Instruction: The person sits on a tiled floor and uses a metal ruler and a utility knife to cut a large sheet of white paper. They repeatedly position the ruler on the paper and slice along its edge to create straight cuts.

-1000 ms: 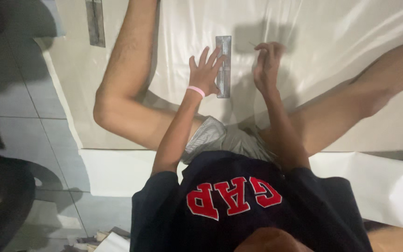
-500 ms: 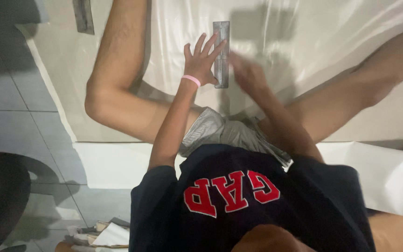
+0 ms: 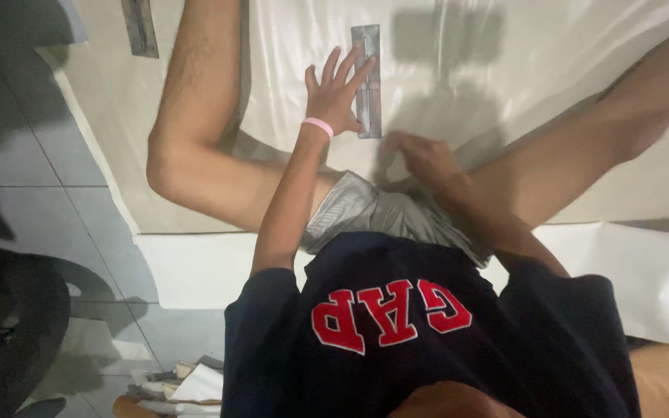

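Left hand lies flat and open in the head view, fingers spread, its fingertips resting on the left edge of a grey metal ruler. A pink wristband circles the wrist. That ruler lies lengthwise along the twelve-to-six line, just right of twelve o'clock from the middle of the frame, on a shiny white sheet spread over the floor.

Right hand sits at about five o'clock from the ruler's lower end, close to it but apart. It is blurred, the fingers seem loosely curled, and whether it holds anything cannot be told. It hovers or rests on the sheet just above the grey shorts.

Both bare legs spread over the sheet, the left knee at nine o'clock, the right leg running out toward two o'clock. A dark shirt with red letters fills the six o'clock part.

A second grey metal strip lies at eleven o'clock, well apart from both hands. Grey floor tiles show at nine o'clock, a dark round shape at eight, and a small heap of papers at seven.
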